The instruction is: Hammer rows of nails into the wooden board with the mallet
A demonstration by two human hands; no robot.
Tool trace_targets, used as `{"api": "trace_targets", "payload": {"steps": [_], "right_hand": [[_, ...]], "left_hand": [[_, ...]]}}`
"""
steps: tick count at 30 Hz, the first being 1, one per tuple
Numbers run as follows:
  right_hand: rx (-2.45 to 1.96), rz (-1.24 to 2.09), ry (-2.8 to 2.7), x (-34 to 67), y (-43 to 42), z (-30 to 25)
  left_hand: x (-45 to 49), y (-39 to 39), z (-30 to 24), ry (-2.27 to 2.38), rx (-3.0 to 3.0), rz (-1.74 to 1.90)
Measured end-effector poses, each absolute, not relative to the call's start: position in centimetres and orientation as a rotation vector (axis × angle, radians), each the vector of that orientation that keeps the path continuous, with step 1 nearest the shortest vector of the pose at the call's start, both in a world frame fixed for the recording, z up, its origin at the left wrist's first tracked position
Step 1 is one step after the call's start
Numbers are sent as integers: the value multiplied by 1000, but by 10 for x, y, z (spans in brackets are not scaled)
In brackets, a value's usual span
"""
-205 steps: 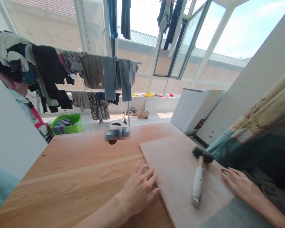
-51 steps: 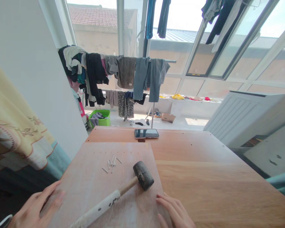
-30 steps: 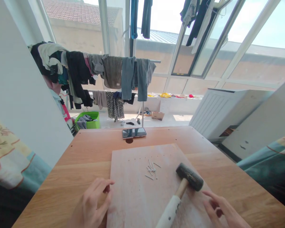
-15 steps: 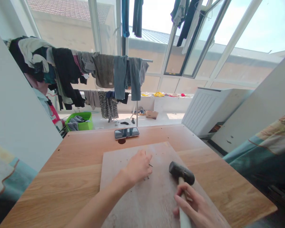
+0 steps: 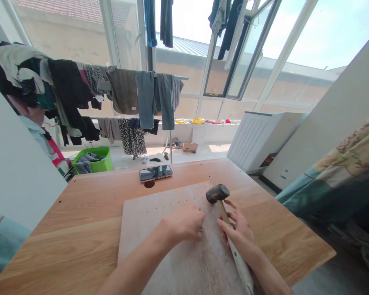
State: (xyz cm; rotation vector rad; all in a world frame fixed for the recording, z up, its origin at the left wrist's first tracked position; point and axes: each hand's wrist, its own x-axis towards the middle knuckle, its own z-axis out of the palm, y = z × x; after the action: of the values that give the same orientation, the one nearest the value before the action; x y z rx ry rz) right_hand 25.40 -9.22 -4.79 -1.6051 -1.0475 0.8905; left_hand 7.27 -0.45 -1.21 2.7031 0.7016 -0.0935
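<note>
Toward the far right of the pale board (image 5: 141,235), our right hand (image 5: 240,229) has carried the rubber mallet (image 5: 217,193) farther, fingers curled loosely round its handle; our left hand (image 5: 188,221), nearly closed midboard, seems to pinch a nail (image 5: 201,230), so both are in hand.

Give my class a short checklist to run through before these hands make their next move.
1. Mallet held by its handle in the right hand: ok.
2. Left hand apart from the mallet's head: ok.
3. Nail firmly pinched by the left hand: cannot tell, mostly hidden.
4. Board lying flat on the table: ok.
5. Phone off the board: ok.
</note>
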Motion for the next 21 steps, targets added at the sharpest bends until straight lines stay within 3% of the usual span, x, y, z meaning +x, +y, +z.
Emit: {"api": "trace_targets", "payload": {"steps": [5, 13, 21], "right_hand": [[-1603, 905, -1010, 252, -92, -54], [-1577, 953, -926, 252, -99, -50], [-1555, 990, -853, 253, -96, -46]], "left_hand": [[70, 7, -12, 555, 2639, 46], [88, 67, -37, 933, 2257, 446], [99, 73, -51, 917, 2303, 519]]}}
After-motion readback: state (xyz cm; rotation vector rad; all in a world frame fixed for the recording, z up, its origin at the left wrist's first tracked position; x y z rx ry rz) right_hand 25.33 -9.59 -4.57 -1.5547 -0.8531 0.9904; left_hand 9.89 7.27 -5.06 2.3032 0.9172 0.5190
